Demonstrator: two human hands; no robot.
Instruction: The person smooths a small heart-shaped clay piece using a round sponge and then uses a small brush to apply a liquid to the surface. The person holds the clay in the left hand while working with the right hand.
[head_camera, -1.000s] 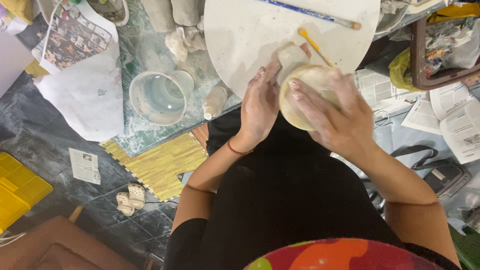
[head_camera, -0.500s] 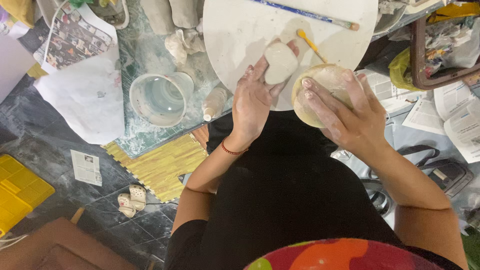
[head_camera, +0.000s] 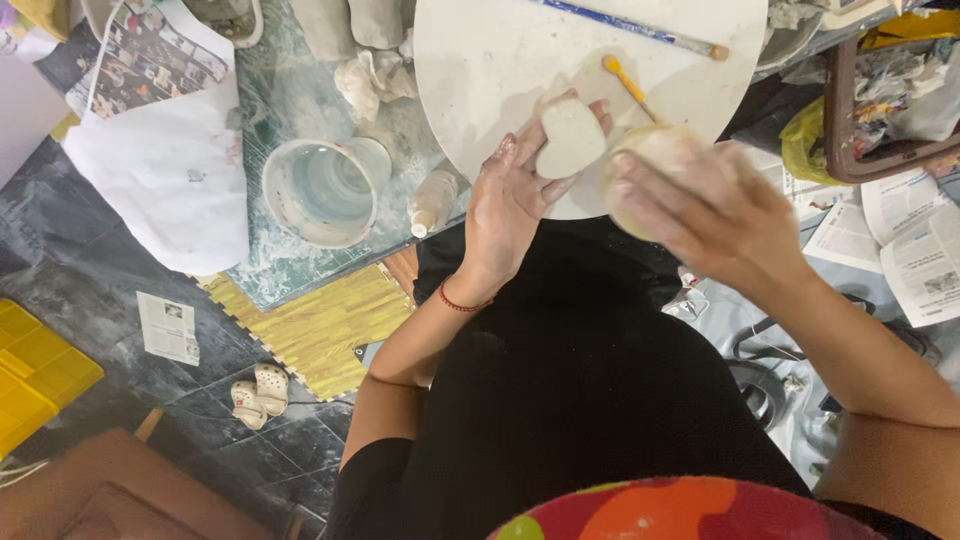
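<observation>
My left hand (head_camera: 510, 200) holds a flat pale slab of clay (head_camera: 569, 138) in its fingers, just over the near edge of a round white board (head_camera: 480, 70). My right hand (head_camera: 700, 205) wraps over a rounded clay piece (head_camera: 640, 160) to the right of the slab; the hand covers most of it. A yellow-tipped tool (head_camera: 628, 85) and a long blue-handled brush (head_camera: 640, 30) lie on the board. A red thread circles my left wrist.
A clear water tub (head_camera: 325, 190) stands on a green mat (head_camera: 270, 90) left of the board, with clay lumps (head_camera: 360, 75) and a small bottle (head_camera: 432, 202). White cloth (head_camera: 160, 170), yellow foam mat (head_camera: 320, 325), yellow crate (head_camera: 35, 370), small sandals (head_camera: 258, 392) lie left; newspapers (head_camera: 915, 250) right.
My two hands have drawn apart: the left one lifted the flat slab away toward the board, and the right one carried the rounded piece to the right.
</observation>
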